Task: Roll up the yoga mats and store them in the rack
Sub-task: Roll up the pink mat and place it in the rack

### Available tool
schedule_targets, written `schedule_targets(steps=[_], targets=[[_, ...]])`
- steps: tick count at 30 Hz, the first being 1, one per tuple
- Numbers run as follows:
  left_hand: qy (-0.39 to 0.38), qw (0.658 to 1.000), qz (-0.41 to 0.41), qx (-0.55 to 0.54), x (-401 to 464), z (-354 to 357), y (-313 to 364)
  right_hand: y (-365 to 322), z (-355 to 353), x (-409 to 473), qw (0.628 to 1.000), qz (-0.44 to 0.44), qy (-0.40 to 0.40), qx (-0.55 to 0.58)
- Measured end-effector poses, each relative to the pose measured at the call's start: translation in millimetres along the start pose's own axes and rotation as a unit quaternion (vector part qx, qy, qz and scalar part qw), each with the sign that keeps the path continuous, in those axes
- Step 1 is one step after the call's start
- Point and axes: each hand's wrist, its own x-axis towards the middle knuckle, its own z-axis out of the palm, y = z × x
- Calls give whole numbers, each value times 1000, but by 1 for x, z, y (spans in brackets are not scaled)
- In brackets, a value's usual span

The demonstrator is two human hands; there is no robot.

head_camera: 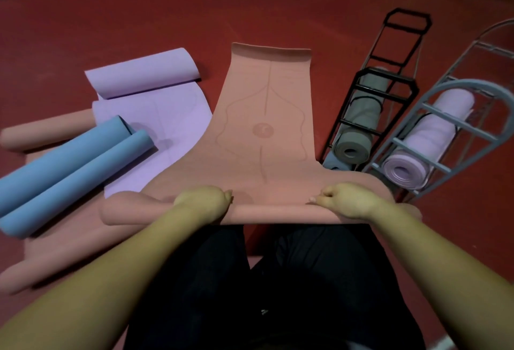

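Now kneeling on red floor | my left hand (201, 202) and right hand (345, 201), fingers curled, grip the started roll of the salmon-pink rubber yoga mat (264, 116) | best: roll forward evenly, tight, edges aligned.

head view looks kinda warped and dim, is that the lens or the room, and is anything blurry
Head view: wide-angle lens bends the edges, so the black rack and grey rack lean outward; room light is dim and warm, with soft shadows under the blue mat; both hands on the pink mat look soft; no strong glare.
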Motion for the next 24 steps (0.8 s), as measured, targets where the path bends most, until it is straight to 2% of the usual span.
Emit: schedule_targets(steps=[6,11,14,17,20,24], targets=[[47,998,-29,39,1,11,7,8,20,7,992,7,125,28],[164,984,-45,45,6,19,9,14,17,17,993,22,94,63],[151,988,-34,17,10,17,7,16,18,27,989,7,136,64],[170,985,-30,-31,13,12,3,15,16,27,980,-15,194,30],[144,989,-28,-35,18,7,3,13,22,15,956,-38,291,-22],[107,993,-30,-51,28,4,3,16,37,2,918,-97,381,-52]])
